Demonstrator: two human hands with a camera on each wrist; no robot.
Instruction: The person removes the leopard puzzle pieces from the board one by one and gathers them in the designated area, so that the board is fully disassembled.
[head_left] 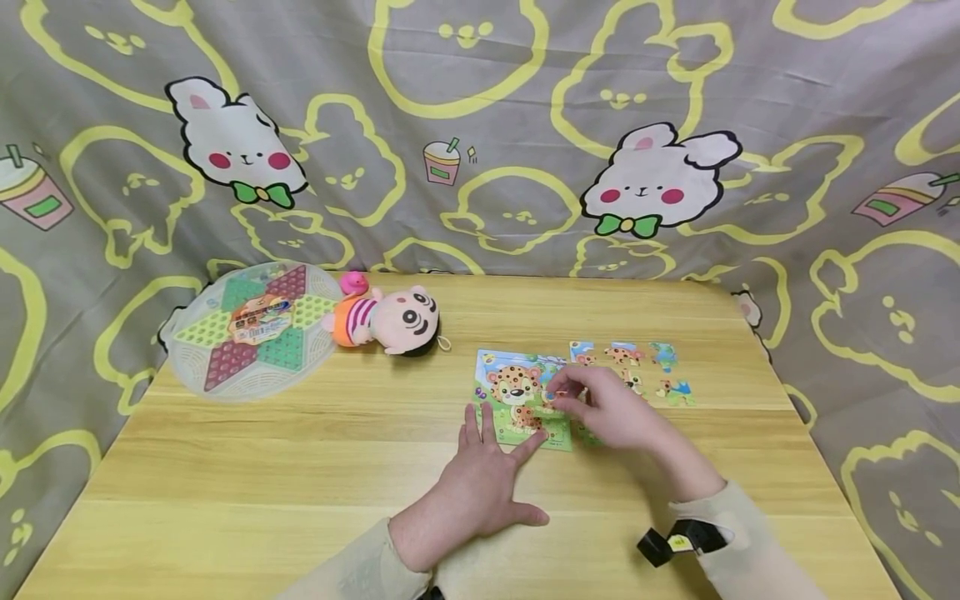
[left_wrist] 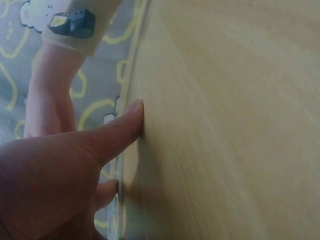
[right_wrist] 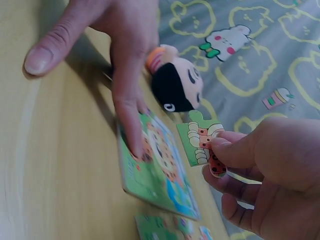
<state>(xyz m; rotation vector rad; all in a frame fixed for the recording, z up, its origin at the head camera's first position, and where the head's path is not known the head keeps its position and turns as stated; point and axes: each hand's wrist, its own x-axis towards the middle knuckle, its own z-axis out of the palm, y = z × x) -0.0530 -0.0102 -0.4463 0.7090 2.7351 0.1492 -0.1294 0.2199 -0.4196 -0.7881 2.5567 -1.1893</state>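
Observation:
A jigsaw board (head_left: 489, 365) with a spotted leopard cub picture lies flat on the table. My left hand (head_left: 476, 487) is spread palm down, its fingertips resting on the board's lower part and its thumb out on the wood. Above the board's right side, my right hand (head_left: 611, 408) pinches a jigsaw piece (right_wrist: 186, 145) between thumb and fingers. In the right wrist view that piece shows green ground and white-toed spotted paws, held clear of the board. Several loose jigsaw pieces (head_left: 663, 357) lie right of the board, some hidden behind the right hand.
At the back left lies a round checkers board (head_left: 217, 329) with a coloured star, under a clear cover. A plush doll (head_left: 393, 321) in striped clothes lies beside it, a small pink toy (head_left: 354, 283) just behind. A patterned curtain (head_left: 510, 125) hangs along the table's back edge.

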